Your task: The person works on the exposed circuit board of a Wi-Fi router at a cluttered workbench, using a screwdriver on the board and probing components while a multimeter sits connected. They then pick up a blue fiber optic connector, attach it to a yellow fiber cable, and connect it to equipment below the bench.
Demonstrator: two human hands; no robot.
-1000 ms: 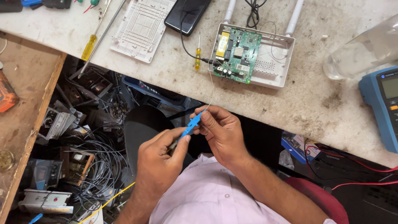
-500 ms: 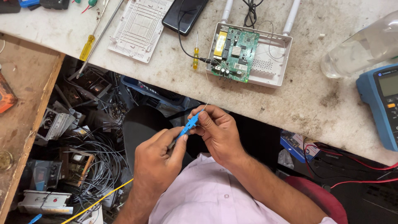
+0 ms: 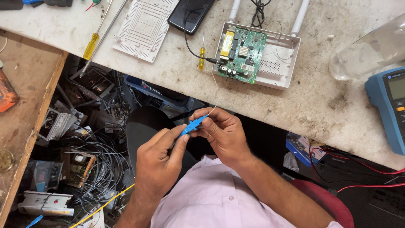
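While you sit below the bench edge, both of your hands meet on one small part, low centre of view.
Connector: blue plastic connector (image 3: 193, 125), tilted, tip toward 1 o'clock, held in the air over your lap, clear of the bench.
Left hand: your left hand (image 3: 159, 162) pinches the lower end between thumb and forefinger, from 7 o'clock.
Right hand: your right hand (image 3: 222, 133) grips the upper end with its fingertips, from 3 o'clock.
Fibre: thin white fibre (image 3: 216, 90) leaves the connector tip and runs up toward 12 o'clock to the board.
Board: green circuit board (image 3: 242, 55) lies in its open white router case (image 3: 282, 63), at 1 o'clock from the connector.
Small driver: yellow-handled small screwdriver (image 3: 202, 57) just beside the case, at its 9 o'clock.
Cover: white vented cover (image 3: 144, 28) at 11 o'clock, phone (image 3: 190, 13) near it.
Meter: blue multimeter (image 3: 389, 105) at 3 o'clock, clear bottle (image 3: 371, 52) above it.
Floor: scrap electronics and wires (image 3: 80, 139) at 9 o'clock.
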